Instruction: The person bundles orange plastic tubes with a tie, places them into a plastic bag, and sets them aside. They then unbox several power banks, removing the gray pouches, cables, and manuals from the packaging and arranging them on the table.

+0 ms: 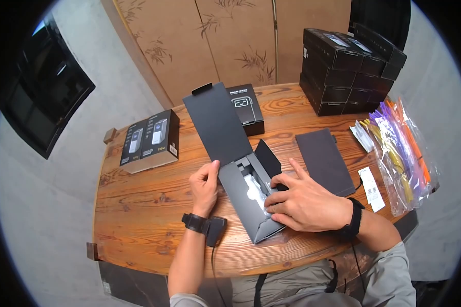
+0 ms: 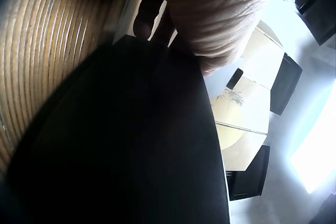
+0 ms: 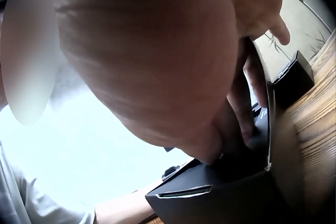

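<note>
A black cardboard box [image 1: 243, 212] lies on the table in front of me, its long lid [image 1: 217, 120] raised away from me and a side flap [image 1: 268, 157] standing up. My left hand [image 1: 205, 187] grips the box's left edge near the lid's hinge, thumb upward. In the left wrist view the dark box side [image 2: 131, 129] fills the middle. Inside the box is a white item in clear plastic [image 1: 255, 192]. My right hand [image 1: 310, 202] reaches over the right side with fingers and thumb down in the box at that item. I cannot tell whether they pinch it.
Behind the lid stands a black box with a smiling-face print [image 1: 246, 105]. Two printed boxes [image 1: 151, 138] sit left, stacked black boxes [image 1: 348, 71] back right. A dark pouch [image 1: 325, 158], a white paper slip [image 1: 371, 189] and bagged coloured ties [image 1: 402, 153] lie right.
</note>
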The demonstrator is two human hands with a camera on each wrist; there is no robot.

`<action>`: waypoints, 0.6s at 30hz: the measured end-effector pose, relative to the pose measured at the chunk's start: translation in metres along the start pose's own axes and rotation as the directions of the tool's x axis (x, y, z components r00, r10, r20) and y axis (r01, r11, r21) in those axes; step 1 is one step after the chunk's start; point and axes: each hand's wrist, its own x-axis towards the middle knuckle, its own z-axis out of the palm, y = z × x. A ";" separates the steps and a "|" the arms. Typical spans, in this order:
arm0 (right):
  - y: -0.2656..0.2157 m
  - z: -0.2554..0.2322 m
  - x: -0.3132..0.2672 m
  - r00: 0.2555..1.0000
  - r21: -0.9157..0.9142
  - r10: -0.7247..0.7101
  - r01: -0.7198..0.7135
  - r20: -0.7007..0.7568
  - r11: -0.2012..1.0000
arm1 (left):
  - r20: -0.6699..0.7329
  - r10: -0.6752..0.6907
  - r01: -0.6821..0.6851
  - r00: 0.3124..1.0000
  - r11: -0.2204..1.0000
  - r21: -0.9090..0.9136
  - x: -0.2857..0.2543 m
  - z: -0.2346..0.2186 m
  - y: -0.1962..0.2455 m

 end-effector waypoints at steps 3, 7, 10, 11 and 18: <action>-0.001 0.000 -0.001 0.995 -0.063 -0.040 0.034 -0.087 0.997 | -0.007 0.003 -0.003 1.000 1.000 -0.005 0.000 0.000 0.000; -0.001 0.000 -0.001 0.996 -0.114 -0.044 0.034 -0.084 0.993 | 0.000 0.003 -0.003 1.000 1.000 -0.009 0.000 0.000 -0.001; -0.002 0.004 0.001 0.983 -0.177 -0.094 0.065 -0.160 0.982 | -0.030 0.015 -0.015 0.999 1.000 -0.013 0.000 0.003 0.003; -0.002 0.004 0.002 0.983 -0.188 -0.100 0.070 -0.151 0.980 | -0.024 0.015 -0.016 1.000 1.000 -0.011 0.000 0.002 0.002; -0.007 -0.007 0.011 0.991 -0.245 -0.055 0.084 0.122 0.966 | 0.003 0.013 -0.013 1.000 1.000 -0.013 0.001 0.000 -0.001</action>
